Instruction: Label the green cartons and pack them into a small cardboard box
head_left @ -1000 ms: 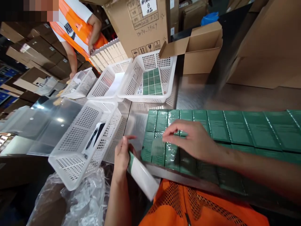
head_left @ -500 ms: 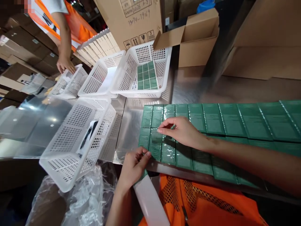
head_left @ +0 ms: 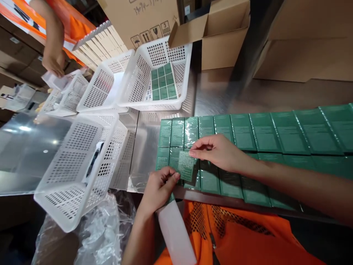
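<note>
My right hand pinches the upper right corner of a small green sticker, its printed face toward me. The sticker hangs over the front row of shrink-wrapped green boxes. My left hand is closed, its thumb and finger tips close to the sticker's lower left edge; whether they touch it I cannot tell. A pale strip of sticker backing, green at its upper end, runs out from the left hand and hangs toward my orange vest.
White perforated baskets stand to the left. Another basket holds sheets of green stickers. An open carton sits behind the boxes. A co-worker's hand is over a small basket. Clear plastic hangs below.
The sticker in my right hand has turned to show its printed face and come nearer my left hand. The co-worker's hand has lifted with something pale. My view has shifted slightly.
</note>
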Demonstrator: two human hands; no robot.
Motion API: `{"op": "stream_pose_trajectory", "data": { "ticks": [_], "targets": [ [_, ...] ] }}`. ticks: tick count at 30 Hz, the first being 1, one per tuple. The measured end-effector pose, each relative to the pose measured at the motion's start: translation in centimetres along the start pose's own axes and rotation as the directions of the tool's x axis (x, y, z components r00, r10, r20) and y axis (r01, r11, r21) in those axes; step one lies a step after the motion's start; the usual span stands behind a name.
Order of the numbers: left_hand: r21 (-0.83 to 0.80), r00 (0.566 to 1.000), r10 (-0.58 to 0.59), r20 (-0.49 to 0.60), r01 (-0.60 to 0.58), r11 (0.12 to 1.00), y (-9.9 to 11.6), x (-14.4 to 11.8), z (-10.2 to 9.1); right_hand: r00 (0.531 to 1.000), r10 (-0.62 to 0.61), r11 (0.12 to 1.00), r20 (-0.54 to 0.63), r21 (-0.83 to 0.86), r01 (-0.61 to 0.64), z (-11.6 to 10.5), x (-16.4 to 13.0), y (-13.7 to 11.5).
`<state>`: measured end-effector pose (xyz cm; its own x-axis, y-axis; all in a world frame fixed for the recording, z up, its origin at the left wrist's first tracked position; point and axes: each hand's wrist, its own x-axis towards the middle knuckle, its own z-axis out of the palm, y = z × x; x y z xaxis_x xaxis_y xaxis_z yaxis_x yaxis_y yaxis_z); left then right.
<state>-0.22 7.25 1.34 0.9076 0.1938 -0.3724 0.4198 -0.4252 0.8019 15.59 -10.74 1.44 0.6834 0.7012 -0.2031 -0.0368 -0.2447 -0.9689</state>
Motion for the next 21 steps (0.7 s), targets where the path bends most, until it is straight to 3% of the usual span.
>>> {"op": "stream_pose_trajectory", "data": {
  "ticks": [5, 9, 21],
  "targets": [
    [0.090, 0.989, -0.102, 0.108, 0.093, 0.992, -0.1, -0.3, 0.8, 0.992, -0.113, 0.944, -0.049, -0.317, 0.092, 0.3, -0.6, 2.0],
    [0.214, 0.977, -0.188, 0.102, 0.164, 0.963, 0.1, -0.5, 1.9, 0.990, -0.139, 0.886, -0.010, -0.448, 0.120, 0.8, -1.1, 2.8],
    [0.286, 0.974, -0.215, 0.071, 0.187, 0.940, 0.3, 0.0, 2.6, 0.989, -0.146, 0.830, 0.003, -0.544, 0.124, 1.2, -0.9, 3.6]
  ]
}}
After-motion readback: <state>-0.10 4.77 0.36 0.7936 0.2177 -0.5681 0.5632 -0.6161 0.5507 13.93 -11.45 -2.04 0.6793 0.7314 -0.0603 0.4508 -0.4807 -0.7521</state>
